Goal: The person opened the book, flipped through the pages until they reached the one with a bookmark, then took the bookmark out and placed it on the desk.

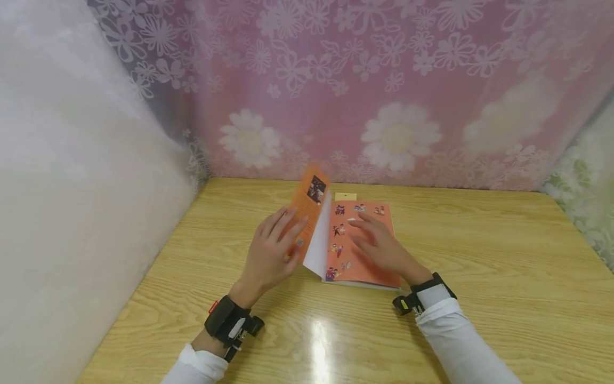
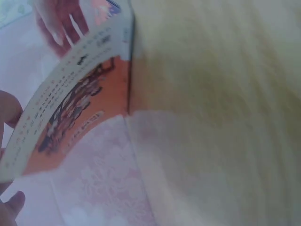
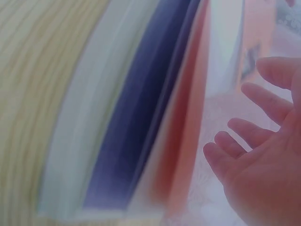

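Note:
A thin book lies on the table with its cover (image 1: 309,213) raised on the left. The cover's orange flap carries a small photo and text. My left hand (image 1: 271,248) is at this flap, fingers spread, with the thumb apart near its lower edge. In the left wrist view the printed outer cover (image 2: 77,101) bends in a curve, blurred, hiding part of the left hand. The orange page (image 1: 360,256) with small figure drawings faces up. My right hand (image 1: 381,245) hovers over it, fingers apart and holding nothing. The right wrist view shows the right hand's palm beside the page edges (image 3: 127,113).
A yellow tab (image 1: 345,196) sticks out past the book's top edge. The wooden table (image 1: 479,256) runs back to a pink flowered curtain (image 1: 312,106). A pale wall covering (image 1: 72,160) stands on the left.

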`<state>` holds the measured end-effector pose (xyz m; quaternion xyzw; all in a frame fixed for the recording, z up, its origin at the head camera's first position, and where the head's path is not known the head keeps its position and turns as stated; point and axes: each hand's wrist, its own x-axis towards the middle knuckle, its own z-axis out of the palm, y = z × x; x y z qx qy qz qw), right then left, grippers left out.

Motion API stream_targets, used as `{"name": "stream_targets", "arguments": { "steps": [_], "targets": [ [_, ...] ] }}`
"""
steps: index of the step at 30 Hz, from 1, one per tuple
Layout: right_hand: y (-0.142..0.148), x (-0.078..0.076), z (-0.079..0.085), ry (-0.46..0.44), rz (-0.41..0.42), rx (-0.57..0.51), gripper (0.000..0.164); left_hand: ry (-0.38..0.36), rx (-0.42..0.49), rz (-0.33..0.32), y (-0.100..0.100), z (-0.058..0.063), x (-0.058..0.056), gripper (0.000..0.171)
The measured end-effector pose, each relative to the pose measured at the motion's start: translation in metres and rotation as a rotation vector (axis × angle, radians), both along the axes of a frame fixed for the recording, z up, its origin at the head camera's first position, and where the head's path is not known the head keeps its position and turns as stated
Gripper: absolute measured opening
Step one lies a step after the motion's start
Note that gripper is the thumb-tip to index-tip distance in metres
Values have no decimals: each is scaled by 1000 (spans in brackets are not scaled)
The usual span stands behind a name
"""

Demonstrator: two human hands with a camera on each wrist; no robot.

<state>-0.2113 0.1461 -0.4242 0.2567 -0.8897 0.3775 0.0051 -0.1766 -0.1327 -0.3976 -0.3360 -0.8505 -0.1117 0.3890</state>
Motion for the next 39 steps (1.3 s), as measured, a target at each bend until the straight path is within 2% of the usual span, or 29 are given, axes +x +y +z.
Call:
{"name": "stream_targets", "arguments": {
  "steps": [6,10,16,23,27,31,35,39],
  "targets": [
    [14,-1,-2,-4,-21,23,45,19,-50,45,-9,-10,1,57],
    [24,-1,0,-4,-21,8,46,-62,-88,78,-12,-15,1,57],
    [37,0,-1,12,-15,-20,44,-312,-157,127,-13,-26,0,54],
    [53,4,-6,-21,-44,-17,45,-640,-151,135,-12,-35,-1,53],
    [60,8,-7,-58,-64,-10,47,-760,-174,157,-11,-37,-1,48],
    [65,9,-7,-80,-56,3,48,-817,-219,189,-11,-39,-2,45],
    [73,9,-8,-85,-42,23,52,-845,-222,200,-10,-40,-3,47],
    [80,10,-8,-104,-21,58,70,-847,-179,194,-7,-38,-2,47]
  ]
}}
